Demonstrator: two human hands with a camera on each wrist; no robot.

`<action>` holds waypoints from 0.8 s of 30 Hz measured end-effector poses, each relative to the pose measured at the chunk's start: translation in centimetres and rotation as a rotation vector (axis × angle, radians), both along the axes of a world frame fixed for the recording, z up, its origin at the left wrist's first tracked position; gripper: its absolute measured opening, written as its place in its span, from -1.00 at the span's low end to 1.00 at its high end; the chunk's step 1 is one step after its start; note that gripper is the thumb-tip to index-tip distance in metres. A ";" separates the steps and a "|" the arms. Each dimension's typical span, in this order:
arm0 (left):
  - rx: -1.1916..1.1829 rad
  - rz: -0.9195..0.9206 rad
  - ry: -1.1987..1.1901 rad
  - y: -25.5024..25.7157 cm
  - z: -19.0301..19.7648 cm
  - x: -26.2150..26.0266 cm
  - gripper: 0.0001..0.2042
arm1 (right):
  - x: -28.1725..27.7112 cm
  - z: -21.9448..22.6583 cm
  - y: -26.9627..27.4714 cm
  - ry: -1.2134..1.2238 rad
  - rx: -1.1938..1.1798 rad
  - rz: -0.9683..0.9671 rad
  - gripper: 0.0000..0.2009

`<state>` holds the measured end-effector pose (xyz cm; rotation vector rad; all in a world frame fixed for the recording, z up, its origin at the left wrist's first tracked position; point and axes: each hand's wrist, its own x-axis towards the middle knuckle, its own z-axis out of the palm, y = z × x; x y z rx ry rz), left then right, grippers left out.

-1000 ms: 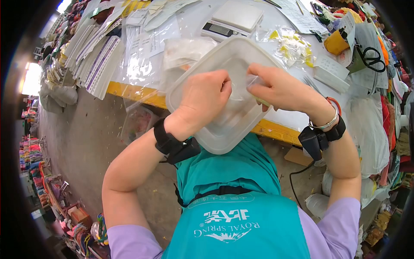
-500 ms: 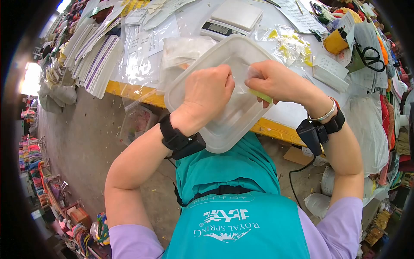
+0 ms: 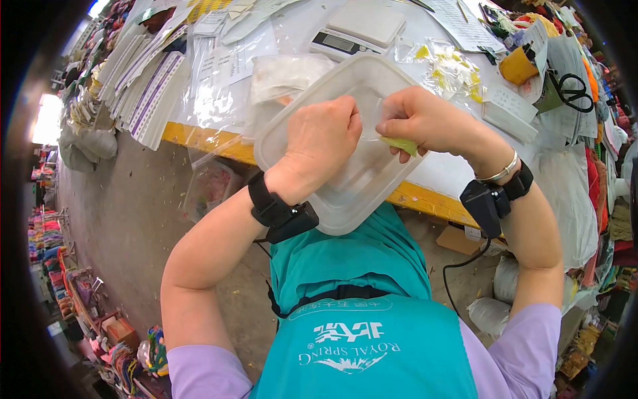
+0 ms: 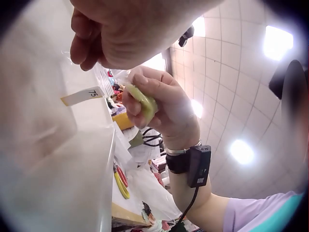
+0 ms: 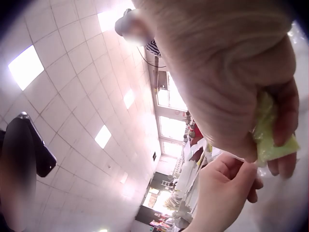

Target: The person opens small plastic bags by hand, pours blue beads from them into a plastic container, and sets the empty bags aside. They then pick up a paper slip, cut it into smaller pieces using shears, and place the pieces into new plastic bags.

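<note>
Both hands are over a translucent plastic tub (image 3: 342, 216), which tilts from the table edge toward the lap. On the left side of the tub, my left hand (image 3: 322, 136) is curled, thumb and fingertips together on thin clear plastic that shows faintly between the hands. My right hand (image 3: 432, 123) grips a crumpled yellow-green piece (image 3: 401, 144) against its palm. The right wrist view shows this yellow-green piece (image 5: 270, 133) with shiny clear film about it. A small label (image 4: 83, 96) reading 75 shows just below the left fingers in the left wrist view.
A digital scale (image 3: 359, 33) stands behind the tub. Clear packets with yellow pieces (image 3: 448, 70) lie right of it, and black-handled scissors (image 3: 573, 91) farther right. Bagged papers (image 3: 229, 60) and strip stacks (image 3: 149, 100) cover the left. A yellow edge (image 3: 425, 201) borders the table.
My right hand has turned and moved slightly up, showing more of the yellow-green piece. My left hand has shifted slightly upward. The tub stays nearly still.
</note>
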<state>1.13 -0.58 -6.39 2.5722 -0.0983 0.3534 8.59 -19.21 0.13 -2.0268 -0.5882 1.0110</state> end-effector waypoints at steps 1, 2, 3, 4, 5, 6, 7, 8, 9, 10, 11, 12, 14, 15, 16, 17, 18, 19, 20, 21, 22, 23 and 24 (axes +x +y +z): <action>-0.018 -0.001 0.005 0.0 0.0 0.0 -0.88 | 0.0 -0.2 0.0 -0.016 -0.022 0.014 -0.80; -0.037 -0.002 0.010 0.0 0.0 0.0 -0.88 | 0.1 -0.5 0.1 -0.032 -0.044 0.028 -0.80; -0.044 -0.002 0.016 0.0 0.0 -0.1 -0.87 | 0.2 -0.8 0.1 -0.056 -0.062 0.049 -0.80; -0.051 -0.001 0.023 0.0 0.0 -0.1 -0.87 | 0.2 -1.0 0.2 -0.080 -0.080 0.070 -0.80; -0.059 0.002 0.029 -0.1 0.0 -0.2 -0.87 | 0.3 -1.2 0.4 -0.104 -0.098 0.093 -0.80; -0.071 -0.001 0.028 -0.1 -0.1 -0.2 -0.87 | 0.4 -1.2 0.5 -0.138 -0.110 0.111 -0.80; -0.084 -0.003 0.028 -0.2 -0.1 -0.1 -0.86 | 0.5 -1.2 0.6 -0.171 -0.122 0.127 -0.80; -0.097 -0.008 0.027 -0.3 -0.1 -0.1 -0.86 | 0.6 -1.2 0.7 -0.205 -0.134 0.143 -0.80; -0.110 -0.014 0.036 -0.3 -0.1 -0.1 -0.86 | 0.6 -1.0 0.8 -0.229 -0.161 0.165 -0.80; -0.124 -0.021 0.045 -0.3 -0.1 0.0 -0.87 | 0.6 -0.7 1.0 -0.254 -0.187 0.187 -0.79; -0.137 -0.027 0.054 -0.4 -0.1 0.1 -0.87 | 0.7 -0.5 1.2 -0.279 -0.213 0.209 -0.79; -0.166 -0.024 0.082 -0.4 -0.1 0.1 -0.87 | 0.8 -0.5 1.3 -0.298 -0.227 0.226 -0.80; -0.222 -0.017 0.138 -0.4 -0.2 0.2 -0.86 | 1.1 -0.4 1.5 -0.335 -0.254 0.262 -0.80; -0.244 -0.016 0.162 -0.4 -0.2 0.3 -0.86 | 1.3 -0.3 1.6 -0.343 -0.264 0.279 -0.81; -0.266 -0.014 0.185 -0.4 -0.2 0.5 -0.86 | 1.5 -0.2 1.6 -0.351 -0.274 0.296 -0.81; -0.288 -0.012 0.209 -0.3 -0.3 0.6 -0.85 | 1.6 0.1 1.7 -0.359 -0.285 0.315 -0.82; -0.300 -0.012 0.223 -0.3 -0.3 0.6 -0.85 | 1.6 0.4 1.9 -0.358 -0.301 0.322 -0.83; -0.311 -0.013 0.236 -0.3 -0.3 0.6 -0.85 | 1.5 0.8 2.1 -0.358 -0.318 0.329 -0.84; -0.322 -0.014 0.249 -0.3 -0.2 0.6 -0.85 | 1.4 1.0 2.3 -0.358 -0.334 0.334 -0.85; -0.346 -0.014 0.267 -0.3 -0.2 0.6 -0.85 | 1.5 0.9 2.4 -0.365 -0.340 0.339 -0.85; -0.370 -0.013 0.286 -0.3 -0.1 0.6 -0.85 | 1.5 0.8 2.5 -0.372 -0.346 0.345 -0.85; -0.394 -0.011 0.304 -0.3 0.0 0.6 -0.85 | 1.6 0.8 2.7 -0.379 -0.353 0.351 -0.86; -0.419 -0.006 0.316 -0.3 0.1 0.5 -0.85 | 1.7 1.0 2.8 -0.360 -0.366 0.343 -0.86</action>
